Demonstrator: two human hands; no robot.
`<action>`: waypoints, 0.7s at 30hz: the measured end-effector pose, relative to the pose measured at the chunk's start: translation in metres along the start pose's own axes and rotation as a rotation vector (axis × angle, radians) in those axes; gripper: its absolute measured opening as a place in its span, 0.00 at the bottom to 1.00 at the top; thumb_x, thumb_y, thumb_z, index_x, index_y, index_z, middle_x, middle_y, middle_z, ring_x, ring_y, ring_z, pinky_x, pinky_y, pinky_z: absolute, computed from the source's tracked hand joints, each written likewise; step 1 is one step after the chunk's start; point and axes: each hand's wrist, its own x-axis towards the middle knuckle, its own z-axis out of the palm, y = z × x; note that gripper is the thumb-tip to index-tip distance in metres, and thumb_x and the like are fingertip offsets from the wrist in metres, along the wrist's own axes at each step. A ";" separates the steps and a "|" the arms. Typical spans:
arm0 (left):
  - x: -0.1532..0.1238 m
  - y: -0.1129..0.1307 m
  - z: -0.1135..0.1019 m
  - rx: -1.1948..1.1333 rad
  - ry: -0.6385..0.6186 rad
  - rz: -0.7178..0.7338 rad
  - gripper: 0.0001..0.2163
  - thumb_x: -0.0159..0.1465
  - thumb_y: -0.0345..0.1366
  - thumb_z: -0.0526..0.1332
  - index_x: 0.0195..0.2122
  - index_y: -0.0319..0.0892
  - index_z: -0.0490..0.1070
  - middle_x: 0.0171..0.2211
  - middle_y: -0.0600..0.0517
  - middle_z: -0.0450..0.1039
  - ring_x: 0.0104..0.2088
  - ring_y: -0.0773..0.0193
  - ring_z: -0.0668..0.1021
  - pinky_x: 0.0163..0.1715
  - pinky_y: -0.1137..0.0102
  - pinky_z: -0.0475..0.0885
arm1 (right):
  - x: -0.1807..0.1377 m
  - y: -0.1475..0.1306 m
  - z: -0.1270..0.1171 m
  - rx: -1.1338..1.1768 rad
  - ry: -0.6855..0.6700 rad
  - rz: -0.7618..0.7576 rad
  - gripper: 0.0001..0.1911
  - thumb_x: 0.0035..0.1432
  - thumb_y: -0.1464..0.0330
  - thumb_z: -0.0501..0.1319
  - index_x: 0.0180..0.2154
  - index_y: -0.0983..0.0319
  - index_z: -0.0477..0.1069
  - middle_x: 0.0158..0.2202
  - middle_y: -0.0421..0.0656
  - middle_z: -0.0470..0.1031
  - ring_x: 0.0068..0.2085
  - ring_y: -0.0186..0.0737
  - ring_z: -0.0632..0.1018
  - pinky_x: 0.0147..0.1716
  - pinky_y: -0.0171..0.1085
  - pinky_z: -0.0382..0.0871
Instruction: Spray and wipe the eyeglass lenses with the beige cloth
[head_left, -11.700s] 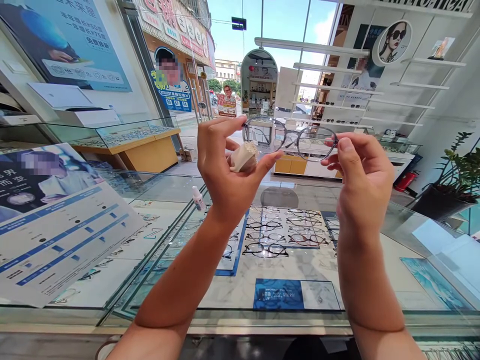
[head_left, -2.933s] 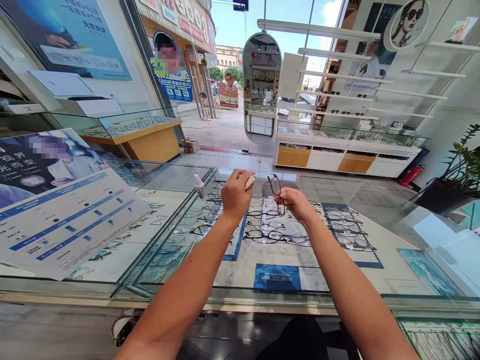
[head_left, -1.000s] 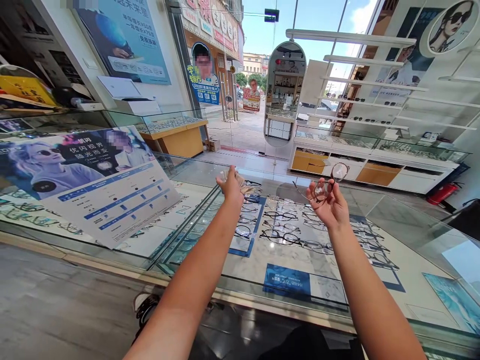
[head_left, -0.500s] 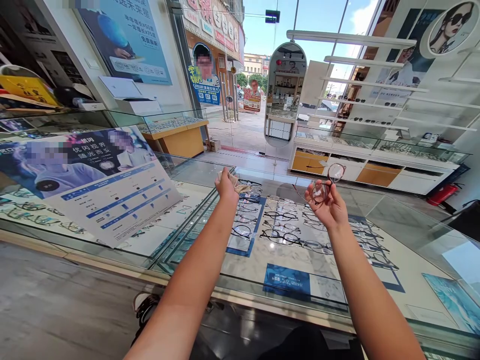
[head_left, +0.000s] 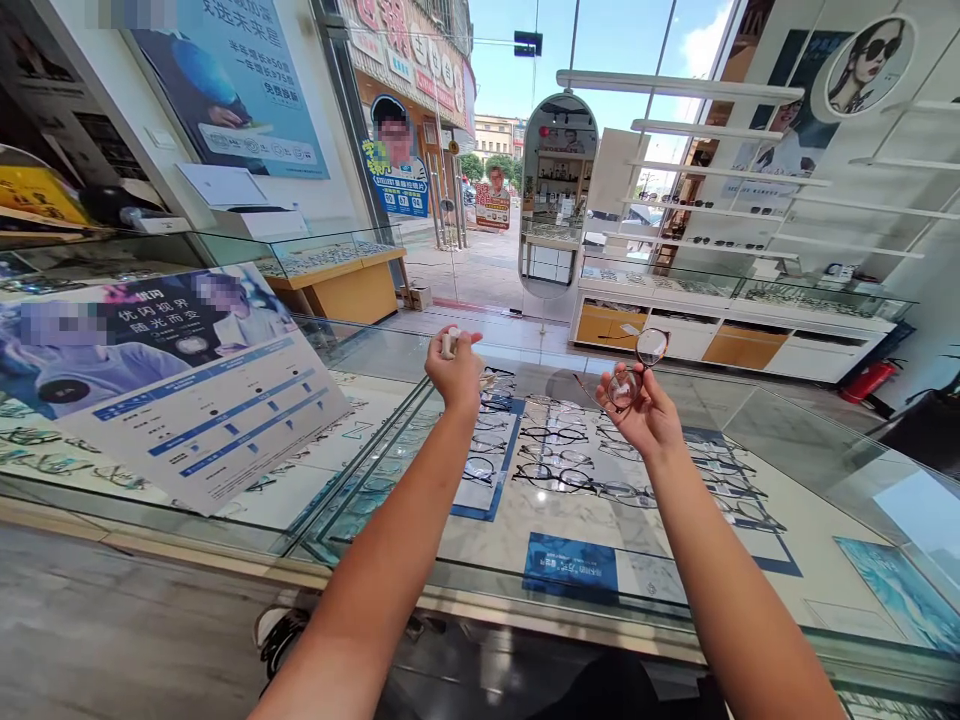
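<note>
Over the glass display case [head_left: 495, 590] both my hands are raised. My left hand [head_left: 454, 372] is closed around a crumpled pale beige cloth [head_left: 449, 345]; most of it is hidden in the fingers. To its right, my right hand [head_left: 646, 415] grips a pair of eyeglasses [head_left: 652, 346] with round lenses and a thin brownish frame. The glasses are tilted, one lens above the other, with a temple arm sticking out to the left. My two hands are apart. Beneath them, rows of eyeglass frames [head_left: 555, 455] lie inside the case.
A printed promotional board [head_left: 225, 420] leans on the counter at the left. A blue card [head_left: 571, 565] lies in the case near its front edge. Beyond stand an oval mirror [head_left: 559, 200], a low white cabinet [head_left: 682, 335] and a red fire extinguisher [head_left: 868, 381].
My left hand has turned, and its fingers are curled more tightly about the cloth. The glasses stay in my right hand. The whole view has shifted slightly.
</note>
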 end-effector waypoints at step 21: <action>-0.068 0.032 0.026 -0.357 -0.546 -0.704 0.20 0.67 0.49 0.74 0.40 0.45 0.64 0.32 0.57 0.74 0.32 0.66 0.81 0.46 0.58 0.84 | -0.001 0.018 0.006 -0.120 -0.118 0.042 0.11 0.58 0.60 0.77 0.38 0.56 0.79 0.45 0.41 0.87 0.51 0.45 0.87 0.61 0.49 0.81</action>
